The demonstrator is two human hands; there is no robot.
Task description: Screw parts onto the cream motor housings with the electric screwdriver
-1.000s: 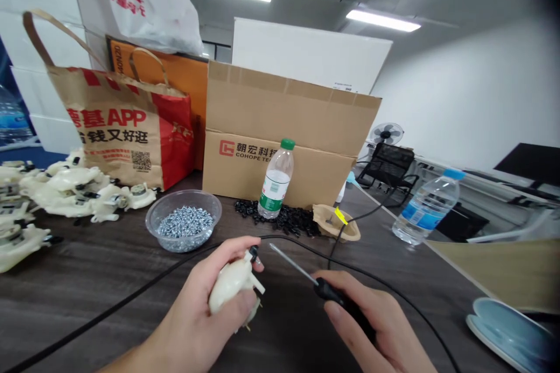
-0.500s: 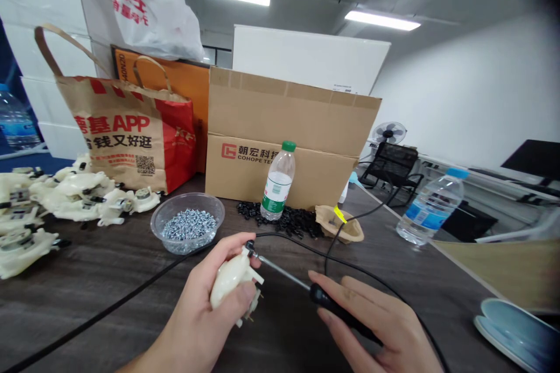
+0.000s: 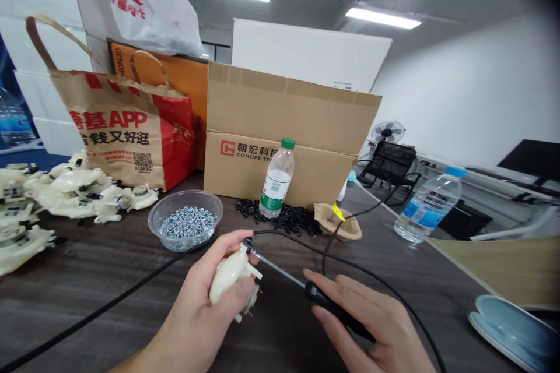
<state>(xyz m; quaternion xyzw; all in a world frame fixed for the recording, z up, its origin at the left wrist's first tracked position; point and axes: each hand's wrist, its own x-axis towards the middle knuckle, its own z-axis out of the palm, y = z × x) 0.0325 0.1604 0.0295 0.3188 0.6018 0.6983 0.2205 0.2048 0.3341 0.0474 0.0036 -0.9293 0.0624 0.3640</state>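
black screwdriver [image 3: 330,310] meets cream plastic housing [image 3: 227,282]

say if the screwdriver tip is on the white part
On: the screwdriver shaft ends at the dark top of the white part.

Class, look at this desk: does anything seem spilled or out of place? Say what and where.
Yes: a loose heap of small black pieces lies straight on the table, in front of the cardboard box and beside a water bottle. It looks spilled, because the screws sit neatly in a clear bowl.
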